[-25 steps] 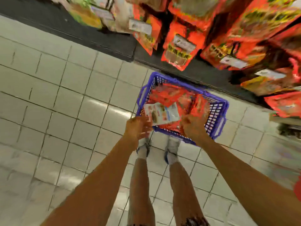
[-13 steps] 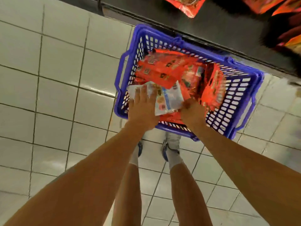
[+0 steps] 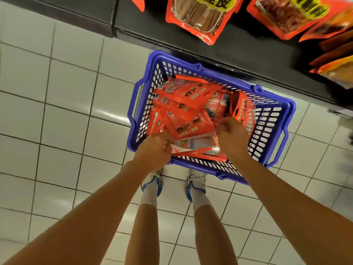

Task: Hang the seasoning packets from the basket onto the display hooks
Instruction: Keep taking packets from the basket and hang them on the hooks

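Half a second earlier the left hand (image 3: 155,148) lay flat on a pale packet at the near end of the blue basket (image 3: 275,111); now both hands are curled shut around a stack of seasoning packets (image 3: 193,145), the left pinching its near-left corner and the right hand (image 3: 232,136) closed on its right edge. The camera has also dropped closer, so the basket fills more of the view. That suggests a bundle is gathered and about to be lifted toward the hooks; none of this batch looks hung yet. More red packets (image 3: 183,100) lie heaped just beyond the hands, and one stands on edge by the basket's right wall. The basket sits on a white tiled floor (image 3: 66,111), right ahead of the person's sneakers (image 3: 152,183). Past the hands, a black shelf base (image 3: 238,48) runs across, with hung red packets (image 3: 198,16) above it; the hooks themselves are out of view.
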{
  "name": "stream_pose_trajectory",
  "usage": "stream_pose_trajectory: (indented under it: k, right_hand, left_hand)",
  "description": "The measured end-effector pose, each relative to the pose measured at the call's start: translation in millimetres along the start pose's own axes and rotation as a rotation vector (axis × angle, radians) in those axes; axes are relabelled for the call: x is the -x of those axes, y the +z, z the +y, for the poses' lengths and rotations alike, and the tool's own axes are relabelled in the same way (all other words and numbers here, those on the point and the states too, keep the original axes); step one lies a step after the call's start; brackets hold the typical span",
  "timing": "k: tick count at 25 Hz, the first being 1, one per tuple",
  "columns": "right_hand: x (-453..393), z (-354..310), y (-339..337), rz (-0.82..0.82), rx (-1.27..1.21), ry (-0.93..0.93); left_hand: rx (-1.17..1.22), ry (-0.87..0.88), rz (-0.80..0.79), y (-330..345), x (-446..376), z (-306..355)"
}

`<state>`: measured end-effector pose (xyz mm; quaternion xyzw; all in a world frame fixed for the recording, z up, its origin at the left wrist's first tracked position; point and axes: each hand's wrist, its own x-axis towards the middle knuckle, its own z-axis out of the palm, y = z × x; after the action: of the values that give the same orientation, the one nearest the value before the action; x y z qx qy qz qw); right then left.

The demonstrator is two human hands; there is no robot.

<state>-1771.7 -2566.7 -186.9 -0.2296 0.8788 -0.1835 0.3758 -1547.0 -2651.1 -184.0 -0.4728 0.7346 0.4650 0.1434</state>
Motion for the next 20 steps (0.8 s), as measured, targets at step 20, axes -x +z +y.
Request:
stream_pose_trajectory:
  k: [20]
  right_hand:
    - [39, -29, 4, -0.732, -0.001, -0.166]
  left_hand:
    - [0.518, -0.098, 0.452, -18, 19, 17]
